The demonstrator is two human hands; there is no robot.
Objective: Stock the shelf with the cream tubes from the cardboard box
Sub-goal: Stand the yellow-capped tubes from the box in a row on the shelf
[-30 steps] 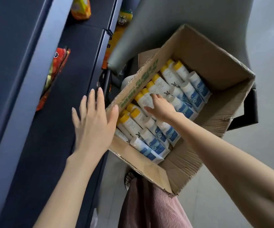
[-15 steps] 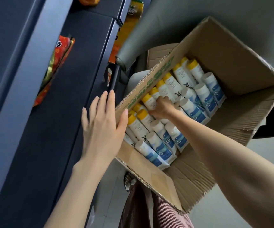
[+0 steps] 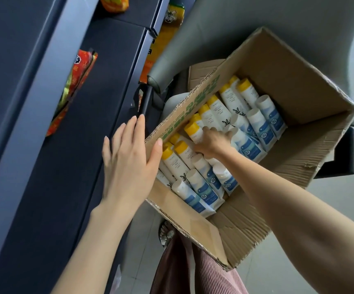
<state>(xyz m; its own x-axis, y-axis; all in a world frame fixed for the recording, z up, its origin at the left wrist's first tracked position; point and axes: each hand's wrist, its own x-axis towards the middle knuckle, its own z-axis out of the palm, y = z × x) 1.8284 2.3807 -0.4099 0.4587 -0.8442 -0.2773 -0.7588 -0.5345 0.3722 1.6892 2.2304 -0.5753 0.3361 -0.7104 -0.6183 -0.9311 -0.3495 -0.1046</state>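
The dark shelf (image 3: 50, 145) is running down the left of the view, its nearest board lying bare beside the cardboard box (image 3: 295, 85), so stock can go straight across. A red snack packet (image 3: 74, 90) is lying further along that board. The box is sitting just beside the shelf's edge, tilted toward the person, probably to keep its contents within easy reach.

The cream tubes (image 3: 205, 181) are lying packed in rows on the box floor, some with yellow caps, some white with blue print; none is sitting on the shelf yet.

The left hand (image 3: 129, 164) is pressing flat and spread against the outside of the box's near wall, thumb hooking over the rim, which I judge is steadying the box while the other hand digs. The right hand (image 3: 212, 141) is reaching down among the tubes, its fingers curling around a yellow-capped tube (image 3: 193, 130); how firmly it is gripping cannot be told, since the fingertips are hidden.

Compared with a second ago, the right hand is sitting deeper among the tubes and closing rather than resting open on top, and the left thumb is now touching the rim instead of hovering short of it.
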